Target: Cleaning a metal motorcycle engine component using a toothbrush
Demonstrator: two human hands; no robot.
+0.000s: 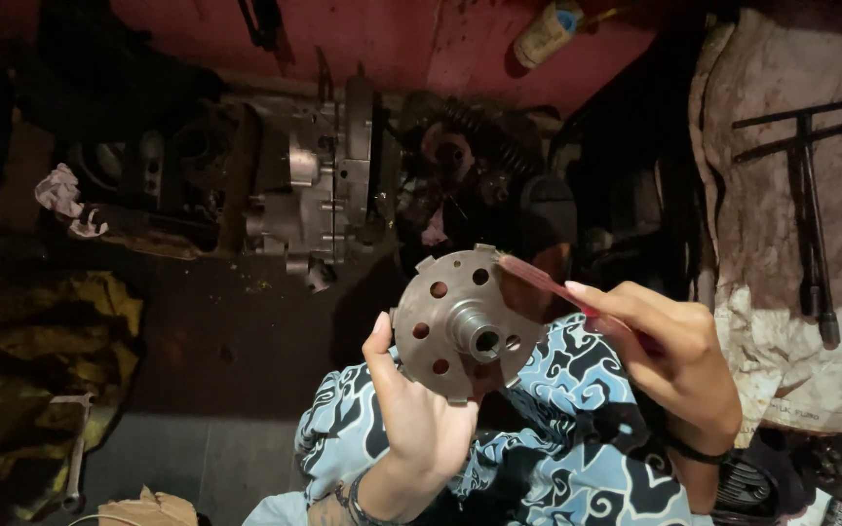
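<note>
My left hand [419,414] holds up a round grey metal disc [465,321] with several holes, notched tabs on its rim and a raised hub in the middle. My right hand [674,360] grips a thin red-handled tool [548,282], whose far end lies against the disc's upper right rim. Both hands are above my lap, which is covered in blue, black and white patterned cloth [557,448].
An engine case [319,185] and dark greasy parts lie on the floor ahead. Two T-handle wrenches [811,195] rest on a stained cloth at right. A hammer [75,443] lies on yellowish rags at left. A spray can [546,34] is at the top.
</note>
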